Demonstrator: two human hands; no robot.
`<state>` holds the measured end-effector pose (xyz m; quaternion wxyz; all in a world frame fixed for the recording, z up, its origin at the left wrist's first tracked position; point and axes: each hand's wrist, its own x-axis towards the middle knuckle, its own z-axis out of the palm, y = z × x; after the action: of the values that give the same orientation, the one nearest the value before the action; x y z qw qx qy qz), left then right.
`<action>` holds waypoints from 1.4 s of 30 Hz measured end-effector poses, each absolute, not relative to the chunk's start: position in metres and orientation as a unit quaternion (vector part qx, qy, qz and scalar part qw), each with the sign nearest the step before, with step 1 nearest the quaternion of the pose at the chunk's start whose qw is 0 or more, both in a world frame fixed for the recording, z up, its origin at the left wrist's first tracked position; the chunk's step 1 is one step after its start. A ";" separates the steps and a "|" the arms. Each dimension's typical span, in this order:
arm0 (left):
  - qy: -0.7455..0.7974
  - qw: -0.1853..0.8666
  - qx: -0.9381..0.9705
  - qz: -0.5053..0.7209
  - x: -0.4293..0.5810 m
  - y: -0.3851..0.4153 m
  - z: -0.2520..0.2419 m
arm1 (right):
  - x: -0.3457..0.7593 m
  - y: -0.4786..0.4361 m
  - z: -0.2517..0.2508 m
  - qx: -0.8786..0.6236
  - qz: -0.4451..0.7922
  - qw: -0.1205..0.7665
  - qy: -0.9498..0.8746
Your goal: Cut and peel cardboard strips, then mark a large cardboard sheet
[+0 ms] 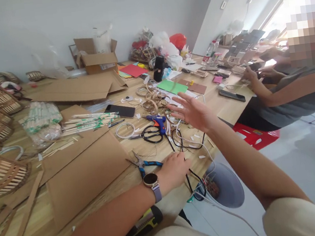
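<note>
Tabletop (40, 216) lies cluttered; left hand (175, 169) palm-down; right hand (194, 112) raised, fingers (185, 98) spread.

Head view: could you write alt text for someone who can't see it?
A person's open right hand is raised above a cluttered wooden table near a blue glue gun; the left hand is lower, beside blue-handled pliers. Another person sits at the picture's right.

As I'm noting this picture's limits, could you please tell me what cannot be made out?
Left hand: head view, its back hides the palm and any grip on the black cable.
Pliers: head view, one handle's end hidden by the watch and wrist.
Slatted pieces: head view, cut by left edge.
Box label: head view, too small.
</note>
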<state>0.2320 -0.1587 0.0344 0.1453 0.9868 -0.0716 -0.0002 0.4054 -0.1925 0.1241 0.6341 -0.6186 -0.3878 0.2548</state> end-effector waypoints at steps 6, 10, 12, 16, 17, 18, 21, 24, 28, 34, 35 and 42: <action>-0.054 0.167 0.984 0.008 0.229 -0.156 0.038 | 0.414 -0.258 0.098 -0.891 0.006 0.243 -0.384; -0.058 0.193 0.979 -0.002 0.233 -0.155 0.037 | 0.401 -0.324 0.051 -0.945 0.069 0.172 -0.269; -0.057 0.206 0.977 -0.008 0.235 -0.157 0.040 | 0.393 -0.335 0.037 -0.932 0.101 0.211 -0.278; -0.030 0.235 0.972 -0.016 0.241 -0.162 0.050 | 0.376 -0.323 0.045 -0.898 0.164 0.291 -0.287; -0.023 0.245 0.969 -0.018 0.243 -0.163 0.053 | 0.372 -0.316 0.052 -0.874 0.210 0.337 -0.280; -0.018 0.259 0.966 -0.018 0.245 -0.162 0.055 | 0.367 -0.308 0.059 -0.842 0.260 0.389 -0.269; -0.014 0.310 0.950 -0.012 0.252 -0.157 0.060 | 0.357 -0.287 0.073 -0.765 0.334 0.498 -0.234; -0.001 0.363 0.932 0.003 0.256 -0.147 0.060 | 0.361 -0.278 0.071 -0.762 0.313 0.524 -0.216; 0.034 0.414 0.909 0.035 0.254 -0.139 0.058 | 0.395 -0.289 0.054 -0.828 0.186 0.504 -0.158; 0.060 0.460 0.881 0.090 0.252 -0.147 0.057 | 0.429 -0.295 0.041 -0.856 0.161 0.468 -0.148; 0.067 0.464 0.878 0.100 0.253 -0.149 0.057 | 0.429 -0.292 0.043 -0.848 0.178 0.473 -0.163; 0.107 0.483 0.856 0.148 0.272 -0.153 0.057 | 0.413 -0.281 0.053 -0.763 0.206 0.552 -0.266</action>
<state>0.2720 -0.1534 0.0571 0.4829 0.8565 0.1068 0.1478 0.4128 -0.2811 0.0533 0.5522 -0.7628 -0.2660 0.2062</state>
